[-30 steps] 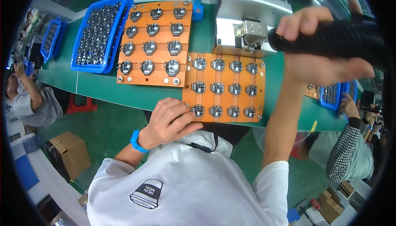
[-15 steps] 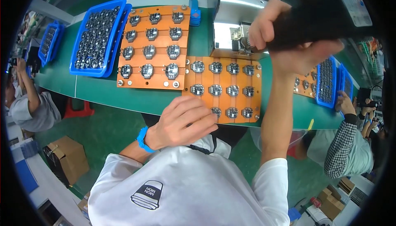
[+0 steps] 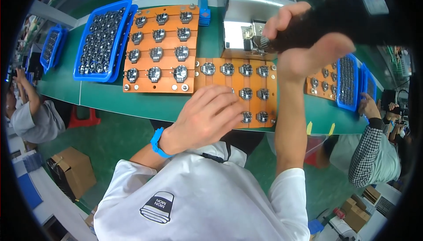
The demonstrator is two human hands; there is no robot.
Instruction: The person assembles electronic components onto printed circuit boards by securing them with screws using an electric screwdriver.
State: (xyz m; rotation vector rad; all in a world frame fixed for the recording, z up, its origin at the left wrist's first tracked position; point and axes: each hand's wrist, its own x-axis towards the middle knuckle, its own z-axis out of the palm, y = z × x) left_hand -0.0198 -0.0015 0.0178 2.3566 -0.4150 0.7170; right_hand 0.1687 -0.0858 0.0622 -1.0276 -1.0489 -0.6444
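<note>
**Right hand (image 3: pixel 304 60) grasps a black tool (image 3: pixel 326 21) over the far right of the near orange plate (image 3: pixel 254 82)**

The person's right hand grasps the bulky black tool, fingers curled over its far side and thumb stretched along the near side; both are raised off the plate's far right corner. The left hand (image 3: pixel 205 117), a blue band (image 3: pixel 161 143) at its wrist, covers the plate's near left part. Its fingers are loosely bent; whether they hold or touch anything underneath cannot be told.

Round modules (image 3: pixel 246 93) sit in rows on the plate, some hidden by the left hand. A larger orange plate (image 3: pixel 171 43) adjoins it on the far left, loaded with similar modules. Farther left of the near orange plate lies a blue tray (image 3: pixel 90 77) full of small round parts. A silver machine (image 3: pixel 246 7) stands just beyond it. Well to its right is a co-worker's checked sleeve (image 3: pixel 361 157).
</note>
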